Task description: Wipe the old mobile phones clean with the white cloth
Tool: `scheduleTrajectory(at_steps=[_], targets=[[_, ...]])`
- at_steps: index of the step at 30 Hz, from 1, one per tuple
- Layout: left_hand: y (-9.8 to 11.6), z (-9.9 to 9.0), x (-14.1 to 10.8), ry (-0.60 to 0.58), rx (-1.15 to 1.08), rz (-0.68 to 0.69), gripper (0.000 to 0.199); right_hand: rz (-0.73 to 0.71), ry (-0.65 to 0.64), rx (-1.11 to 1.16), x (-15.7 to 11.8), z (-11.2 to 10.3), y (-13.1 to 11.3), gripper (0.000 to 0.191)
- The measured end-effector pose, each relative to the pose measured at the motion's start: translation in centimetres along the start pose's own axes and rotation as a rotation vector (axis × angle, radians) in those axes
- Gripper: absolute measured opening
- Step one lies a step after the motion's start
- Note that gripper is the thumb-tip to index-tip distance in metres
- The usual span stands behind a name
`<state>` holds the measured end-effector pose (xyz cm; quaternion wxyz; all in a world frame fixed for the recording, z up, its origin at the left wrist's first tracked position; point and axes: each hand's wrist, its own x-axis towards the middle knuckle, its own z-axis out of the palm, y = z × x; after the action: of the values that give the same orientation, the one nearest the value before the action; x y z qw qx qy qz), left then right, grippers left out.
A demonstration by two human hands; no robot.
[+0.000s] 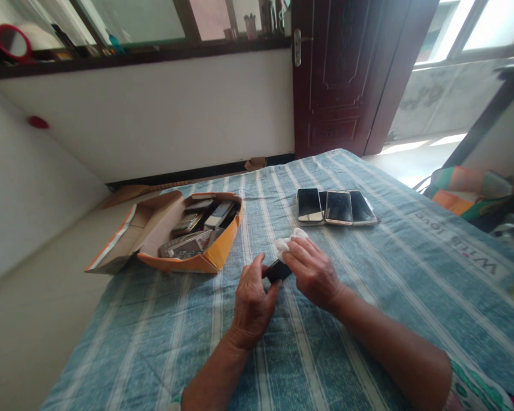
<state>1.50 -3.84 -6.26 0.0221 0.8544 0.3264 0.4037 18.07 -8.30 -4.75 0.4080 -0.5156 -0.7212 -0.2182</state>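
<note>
A small black phone (278,271) is gripped at its near end by my left hand (253,299), thumb and fingers on opposite edges. My right hand (312,269) is closed around a crumpled white tissue (290,241) and presses it to the far end of the phone, hiding part of it. Left of my hands stands an open orange cardboard box (229,242) holding several old phones (188,246). Beyond my right hand, several phones lie overlapping in a row, a black-screened phone (310,205) at the left and a gold-rimmed phone (338,206) beside it.
A blue and white striped cloth (223,342) covers the bed-like surface, whose left edge drops to the floor (34,319). The box's raised lid (124,240) leans out over that edge. Behind are a white wall (188,114) and a dark red door (342,74).
</note>
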Motion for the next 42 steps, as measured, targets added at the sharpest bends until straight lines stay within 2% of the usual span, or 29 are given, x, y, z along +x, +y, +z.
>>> scheduleTrajectory(at_steps=[4, 7, 11, 15, 20, 23, 27, 30, 33, 35, 38, 42], targets=[[0.0, 0.2, -0.2, 0.025, -0.006, -0.017, 0.050, -0.082, -0.017, 0.050, 0.1, -0.1, -2.5, 0.028], [-0.2, 0.3, -0.4, 0.034, 0.020, -0.011, 0.047, -0.123, -0.022, 0.049, 0.2, -0.1, -3.4, 0.023], [-0.3, 0.2, -0.3, 0.016, -0.005, -0.014, 0.053, -0.140, -0.024, 0.022, 0.2, 0.0, -3.0, 0.022], [-0.1, 0.0, 0.1, 0.001, -0.029, 0.003, 0.057, -0.078, -0.012, 0.007, 0.1, 0.4, -1.4, 0.025], [-0.1, 0.0, 0.1, -0.017, -0.010, 0.044, 0.058, 0.103, 0.045, 0.019, -0.3, 0.8, 1.7, 0.031], [-0.1, -0.1, 0.1, -0.020, -0.005, 0.042, 0.058, 0.320, 0.064, 0.097, -0.7, 0.9, 3.5, 0.035], [-0.1, -0.1, 0.0, -0.030, -0.001, 0.046, 0.058, 0.619, 0.020, 0.263, -1.0, 1.0, 4.7, 0.033], [-0.1, -0.1, 0.0, -0.030, -0.005, 0.033, 0.058, 0.689, -0.023, 0.295, -1.1, 1.0, 5.0, 0.031], [-0.1, 0.0, 0.1, -0.019, -0.005, 0.024, 0.057, 0.658, -0.004, 0.254, -1.2, 1.1, 5.0, 0.031], [-0.1, -0.1, 0.3, 0.002, 0.005, 0.035, 0.055, 0.599, 0.058, 0.223, -1.2, 1.2, 4.9, 0.033], [-0.3, -0.3, 0.6, 0.011, 0.031, 0.048, 0.051, 0.426, 0.146, 0.185, -1.1, 1.1, 4.3, 0.038], [-0.8, -0.4, 0.8, -0.003, 0.066, 0.058, 0.044, 0.171, 0.082, 0.089, -0.9, 0.8, 3.3, 0.037]])
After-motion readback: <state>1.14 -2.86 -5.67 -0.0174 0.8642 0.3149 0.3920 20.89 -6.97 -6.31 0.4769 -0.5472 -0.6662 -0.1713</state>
